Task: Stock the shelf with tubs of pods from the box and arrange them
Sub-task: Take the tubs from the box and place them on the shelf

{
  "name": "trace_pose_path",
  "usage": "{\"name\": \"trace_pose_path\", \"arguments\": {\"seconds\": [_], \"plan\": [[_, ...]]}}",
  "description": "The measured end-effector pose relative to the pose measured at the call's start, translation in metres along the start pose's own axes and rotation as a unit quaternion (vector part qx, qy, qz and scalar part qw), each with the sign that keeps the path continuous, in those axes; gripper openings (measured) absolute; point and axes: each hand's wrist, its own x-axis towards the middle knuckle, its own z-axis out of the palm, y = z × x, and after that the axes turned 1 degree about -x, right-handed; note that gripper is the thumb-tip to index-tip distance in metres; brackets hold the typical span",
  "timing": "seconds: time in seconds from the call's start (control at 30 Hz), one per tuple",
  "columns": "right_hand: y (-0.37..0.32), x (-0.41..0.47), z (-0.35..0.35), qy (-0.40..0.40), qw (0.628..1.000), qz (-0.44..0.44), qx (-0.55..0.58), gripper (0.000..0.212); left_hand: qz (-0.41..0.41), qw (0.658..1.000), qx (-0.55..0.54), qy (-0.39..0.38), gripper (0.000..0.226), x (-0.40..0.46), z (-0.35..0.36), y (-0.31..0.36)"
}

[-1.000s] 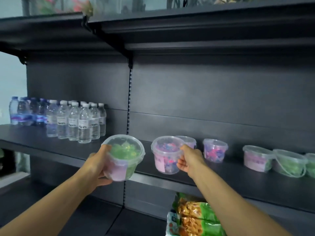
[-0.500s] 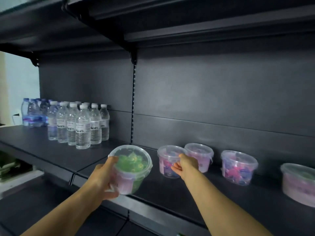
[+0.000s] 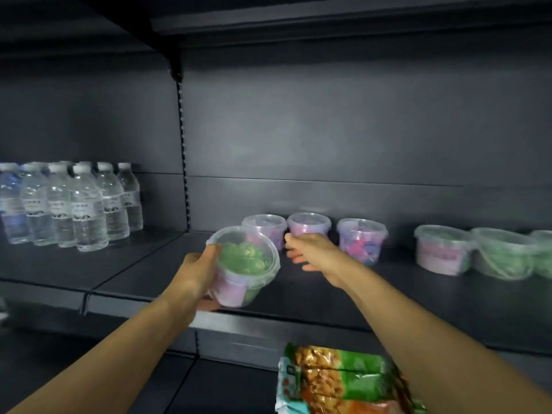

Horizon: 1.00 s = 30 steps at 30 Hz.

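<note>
Our left hand (image 3: 194, 271) grips the green-pod tub (image 3: 245, 267) above the shelf (image 3: 149, 273) front edge; our right hand (image 3: 310, 252), fingers loose, holds nothing, bare shelf beneath.

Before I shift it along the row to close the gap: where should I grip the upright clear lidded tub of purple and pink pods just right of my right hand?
Wrap the wall of the purple and pink pod tub just under its lid rim, coming from the open shelf front. It tapers downward, and another tub crowds its left.
</note>
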Motion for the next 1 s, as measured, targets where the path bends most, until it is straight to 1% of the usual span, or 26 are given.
{"name": "trace_pose_path", "arguments": {"seconds": [0.07,0.13,0.2,0.3,0.37,0.43,0.47,0.53,0.6,0.67,0.73,0.83,0.9,1.0], "plan": [[-0.001,-0.023,-0.01,-0.012,0.998,-0.012,-0.063,0.04,0.016,0.999,0.007,-0.036,0.05,-0.007,0.022,0.002],[0.003,-0.043,-0.025,0.005,0.993,-0.009,-0.116,0.034,0.032,0.996,0.004,-0.079,0.048,-0.015,0.049,0.003],[0.009,-0.065,-0.048,0.03,0.991,0.012,-0.127,0.026,0.039,0.992,0.005,-0.12,0.041,-0.029,0.079,0.006],[0.021,-0.096,-0.087,0.066,0.996,0.058,-0.032,0.02,0.054,0.985,0.036,-0.162,0.039,-0.045,0.121,0.011],[0.03,-0.112,-0.114,0.11,0.991,0.08,0.016,0.02,0.085,0.975,0.065,-0.193,0.038,-0.058,0.148,0.016],[0.041,-0.123,-0.144,0.164,0.98,0.102,0.04,0.022,0.121,0.964,0.102,-0.216,0.036,-0.071,0.177,0.021],[0.047,-0.125,-0.16,0.193,0.974,0.109,0.05,0.024,0.155,0.953,0.14,-0.217,0.035,-0.076,0.191,0.022],[0.06,-0.127,-0.193,0.249,0.958,0.118,0.077,0.024,0.235,0.918,0.238,-0.212,0.039,-0.086,0.215,0.025],[0.076,-0.128,-0.225,0.302,0.937,0.133,0.115,0.022,0.277,0.886,0.303,-0.216,0.041,-0.094,0.236,0.025],[0.093,-0.128,-0.256,0.339,0.917,0.147,0.151,0.017,0.303,0.859,0.342,-0.231,0.047,-0.098,0.253,0.023],[0.109,-0.127,-0.283,0.363,0.895,0.156,0.205,0.016,0.321,0.834,0.38,-0.239,0.05,-0.1,0.267,0.021],[0.131,-0.124,-0.313,0.391,0.869,0.17,0.252,0.01,0.323,0.815,0.42,-0.235,0.05,-0.104,0.282,0.017],[0.144,-0.123,-0.324,0.387,0.865,0.187,0.258,0.003,0.324,0.805,0.437,-0.237,0.049,-0.105,0.288,0.013],[0.158,-0.116,-0.332,0.382,0.861,0.201,0.267,0.005,0.312,0.805,0.447,-0.235,0.05,-0.104,0.292,0.007]]}}
